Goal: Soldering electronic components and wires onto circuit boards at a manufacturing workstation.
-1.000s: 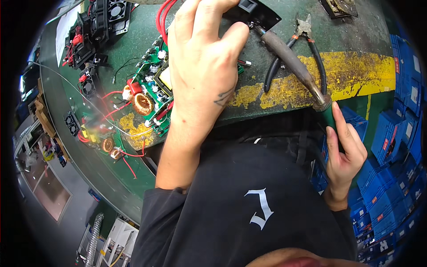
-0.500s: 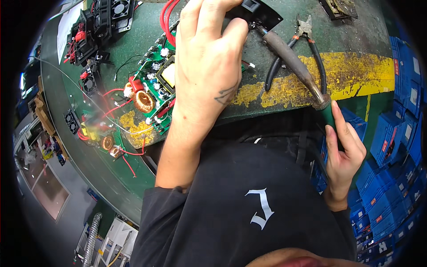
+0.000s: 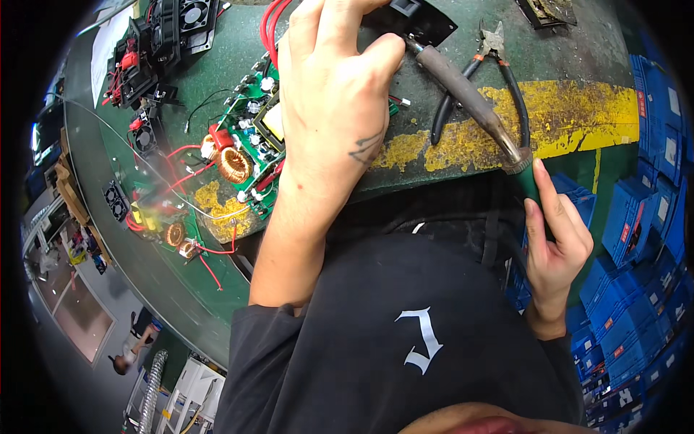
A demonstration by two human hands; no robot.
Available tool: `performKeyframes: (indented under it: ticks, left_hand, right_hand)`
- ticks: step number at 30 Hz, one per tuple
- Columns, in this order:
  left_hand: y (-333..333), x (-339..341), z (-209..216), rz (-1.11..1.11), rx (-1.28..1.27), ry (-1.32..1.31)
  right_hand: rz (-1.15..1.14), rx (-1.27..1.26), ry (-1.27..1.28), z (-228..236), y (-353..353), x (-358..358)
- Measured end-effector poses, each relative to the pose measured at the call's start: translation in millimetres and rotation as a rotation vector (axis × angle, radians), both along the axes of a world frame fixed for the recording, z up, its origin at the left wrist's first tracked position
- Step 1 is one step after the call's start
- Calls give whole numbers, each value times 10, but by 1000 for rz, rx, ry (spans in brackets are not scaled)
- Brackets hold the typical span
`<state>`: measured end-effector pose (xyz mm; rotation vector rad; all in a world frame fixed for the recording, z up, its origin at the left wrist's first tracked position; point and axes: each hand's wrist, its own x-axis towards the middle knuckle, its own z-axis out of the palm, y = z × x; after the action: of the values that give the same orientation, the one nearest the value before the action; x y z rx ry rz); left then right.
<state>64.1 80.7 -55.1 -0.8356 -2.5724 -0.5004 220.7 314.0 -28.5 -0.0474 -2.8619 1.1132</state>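
Note:
My right hand is wrapped round the green handle of a soldering iron, which slants up and left. Its tip meets the back of a black panel with a socket in it, at the top edge. My left hand is closed beside that panel, thumb close to the iron's tip. What its fingers hold is hidden, as they run out of the picture. Partly under my left wrist lies a green circuit board with a copper coil, and thick red wires rise from it.
Cutting pliers with black handles lie open just right of the iron. Small fans, loose boards and a thin silvery wire spread over the left of the green bench. Blue bins are stacked at right. A person is far off at lower left.
Both hands and the iron keep nearly the same pose, with a slight shift up and left. The iron's tip stays at the panel. A distant person has come into view at lower left.

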Motion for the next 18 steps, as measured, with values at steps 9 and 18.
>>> performKeyframes:
  ticks: [9, 18]
  left_hand:
    - [140, -498, -818, -323, 762, 623]
    - [74, 61, -3, 92, 62, -35]
  right_hand:
    - [-11, 29, -1, 14, -34, 2]
    - [-66, -35, -42, 96, -81, -28]
